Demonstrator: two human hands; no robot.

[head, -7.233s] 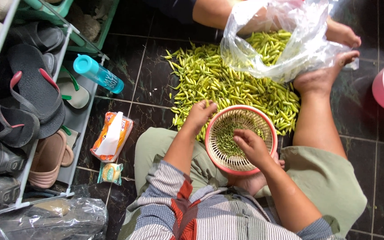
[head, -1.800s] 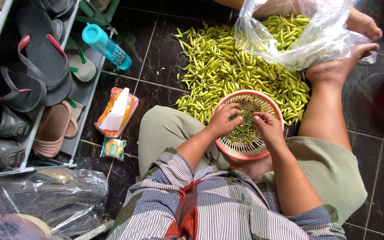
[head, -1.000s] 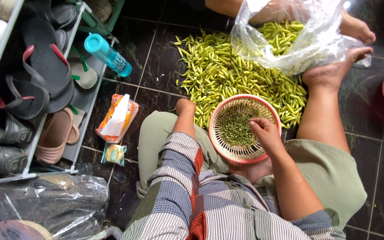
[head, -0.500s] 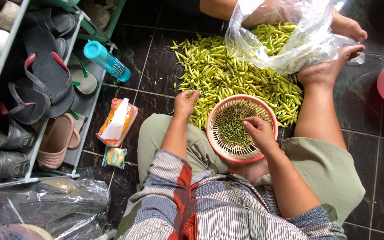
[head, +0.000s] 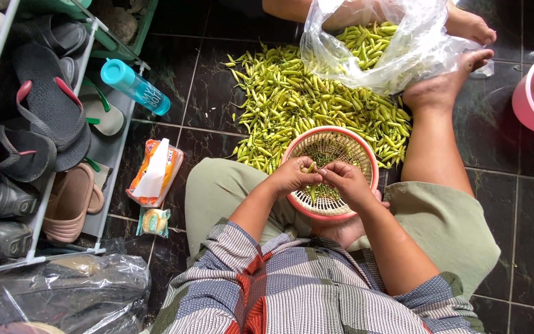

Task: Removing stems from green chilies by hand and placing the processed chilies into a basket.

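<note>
Two hands: your left hand [head: 292, 177] and right hand [head: 347, 181] pinch one small green chilli [head: 309, 167] over the pink woven plastic basket [head: 366, 162]; few done, large floor heap [head: 292, 102] left.

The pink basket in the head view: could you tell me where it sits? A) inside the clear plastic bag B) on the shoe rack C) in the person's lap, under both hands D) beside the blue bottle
C: the pink basket rests in the lap, with the left hand and right hand together over it, pinching a green chili.
</note>
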